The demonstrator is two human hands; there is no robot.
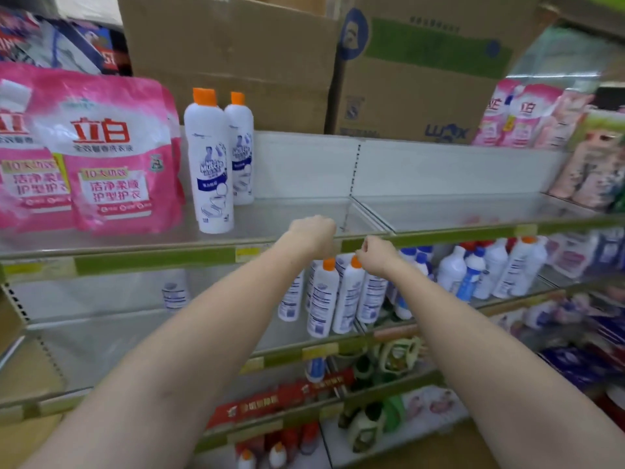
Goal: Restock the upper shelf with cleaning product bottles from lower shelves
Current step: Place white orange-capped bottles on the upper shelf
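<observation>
Two white bottles with orange caps [209, 164] stand on the upper shelf [304, 214] beside pink refill bags. Several more of the same white bottles [321, 299] stand on the shelf below. My left hand [313, 233] hangs at the upper shelf's front edge, bent down at the wrist, with its fingers hidden behind it. Just to its right and lower, my right hand [377, 253] has curled fingers pinching the orange cap of one lower-shelf bottle [350, 296].
Pink detergent bags [108, 157] fill the upper shelf's left end, and more pink packs [527, 113] stand at its right. Cardboard boxes [233, 59] sit behind and above. White and blue bottles [473, 272] crowd the lower shelf's right side. Assorted goods fill the lowest shelves.
</observation>
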